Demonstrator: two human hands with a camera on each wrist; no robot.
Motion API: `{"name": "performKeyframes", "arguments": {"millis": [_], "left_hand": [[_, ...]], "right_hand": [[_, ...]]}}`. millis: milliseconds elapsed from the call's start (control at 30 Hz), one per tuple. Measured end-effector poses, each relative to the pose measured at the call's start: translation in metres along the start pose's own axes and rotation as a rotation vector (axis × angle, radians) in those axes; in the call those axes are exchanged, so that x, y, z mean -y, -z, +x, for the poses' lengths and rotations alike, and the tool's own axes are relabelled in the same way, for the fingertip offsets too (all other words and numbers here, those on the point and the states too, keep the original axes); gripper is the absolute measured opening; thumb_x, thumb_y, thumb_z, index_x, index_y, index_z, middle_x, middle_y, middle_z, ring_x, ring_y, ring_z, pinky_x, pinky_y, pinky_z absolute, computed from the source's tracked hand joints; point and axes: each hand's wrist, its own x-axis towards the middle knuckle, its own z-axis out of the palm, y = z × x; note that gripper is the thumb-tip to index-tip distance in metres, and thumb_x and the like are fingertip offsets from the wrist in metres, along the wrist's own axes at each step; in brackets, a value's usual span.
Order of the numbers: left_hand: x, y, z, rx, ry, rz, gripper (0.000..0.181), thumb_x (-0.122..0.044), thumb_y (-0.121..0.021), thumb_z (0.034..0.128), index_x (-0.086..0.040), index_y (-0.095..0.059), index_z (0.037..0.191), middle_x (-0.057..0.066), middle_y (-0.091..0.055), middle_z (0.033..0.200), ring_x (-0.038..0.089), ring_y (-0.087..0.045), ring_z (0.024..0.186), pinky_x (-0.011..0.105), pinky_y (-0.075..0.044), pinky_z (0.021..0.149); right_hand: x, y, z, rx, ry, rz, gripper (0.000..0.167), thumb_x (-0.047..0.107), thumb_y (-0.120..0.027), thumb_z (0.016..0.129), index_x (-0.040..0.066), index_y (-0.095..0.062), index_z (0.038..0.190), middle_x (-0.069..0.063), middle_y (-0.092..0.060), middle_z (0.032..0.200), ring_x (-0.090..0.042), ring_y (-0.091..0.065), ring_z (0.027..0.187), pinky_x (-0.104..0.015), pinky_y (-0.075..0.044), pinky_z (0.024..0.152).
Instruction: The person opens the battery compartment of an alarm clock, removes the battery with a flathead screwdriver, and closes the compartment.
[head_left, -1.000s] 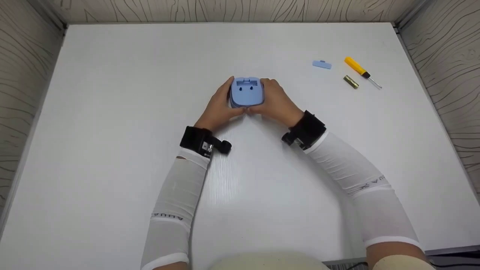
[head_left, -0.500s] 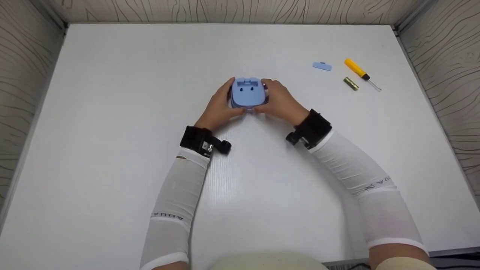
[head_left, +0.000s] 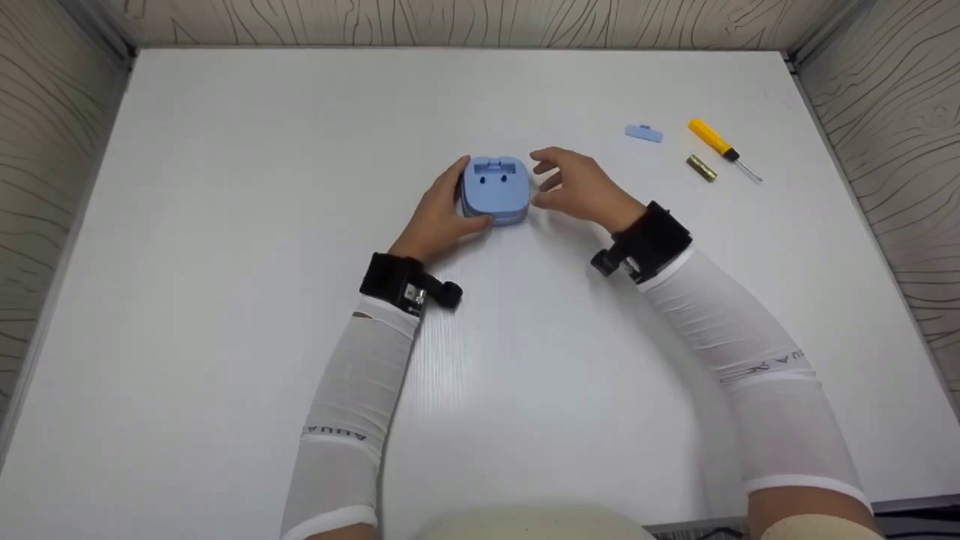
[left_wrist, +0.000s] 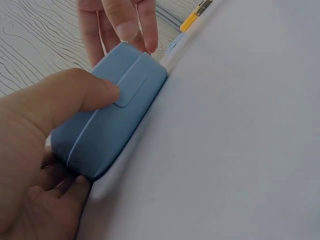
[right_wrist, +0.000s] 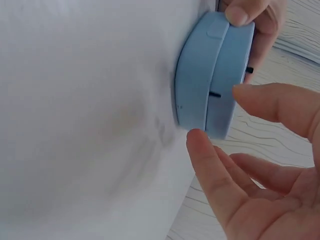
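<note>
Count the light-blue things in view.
2: a rounded, light-blue plastic case held by the left hand, and a flat light-blue strip near the yellow-handled screwdriver.

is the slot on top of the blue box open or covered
Open. In the head view, the slot in the blue box shows uncovered; a small blue strip lies apart on the white table.

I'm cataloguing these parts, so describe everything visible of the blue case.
The blue case is a low rounded square, seemingly smooth plastic. Its top has an open recess at the far edge and two dark spots beside it. The side shows a seam, a near-side tab and a dark mark. It sits top up on, or just above, the white table. The left grip holds its left and near sides; the right grip is by its right side, contact unclear.
</note>
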Motion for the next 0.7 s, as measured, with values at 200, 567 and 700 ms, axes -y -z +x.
{"name": "performKeyframes", "arguments": {"millis": [200, 567, 700], "left_hand": [[0.001, -0.001, 0.001, 0.000, -0.003, 0.005, 0.102, -0.021, -0.083, 0.0828, -0.011, -0.020, 0.162, 0.008, -0.025, 0.166, 0.020, -0.021, 0.153, 0.026, -0.015, 0.122], [-0.001, -0.001, 0.000, 0.003, 0.003, 0.019, 0.101, -0.022, -0.083, 0.0839, -0.012, -0.020, 0.163, 0.006, -0.024, 0.167, 0.018, -0.020, 0.153, 0.026, -0.015, 0.122], [0.000, -0.001, 0.000, 0.002, 0.000, 0.021, 0.101, -0.022, -0.083, 0.0839, -0.012, -0.020, 0.163, 0.006, -0.024, 0.167, 0.018, -0.020, 0.153, 0.026, -0.015, 0.122]], "right_hand": [[-0.014, 0.022, 0.008, -0.061, -0.023, -0.070, 0.063, 0.004, -0.070, 0.093, -0.002, -0.043, 0.149, -0.023, -0.051, 0.143, -0.036, -0.057, 0.126, -0.047, -0.048, 0.104], [-0.042, 0.052, 0.019, -0.182, -0.043, -0.097, 0.050, 0.000, -0.065, 0.094, -0.005, -0.053, 0.142, -0.025, -0.053, 0.141, -0.039, -0.055, 0.125, -0.049, -0.046, 0.105], [-0.048, 0.059, 0.023, -0.205, -0.053, -0.112, 0.048, 0.000, -0.064, 0.094, -0.005, -0.054, 0.140, -0.025, -0.054, 0.140, -0.039, -0.055, 0.126, -0.049, -0.045, 0.107]]}}
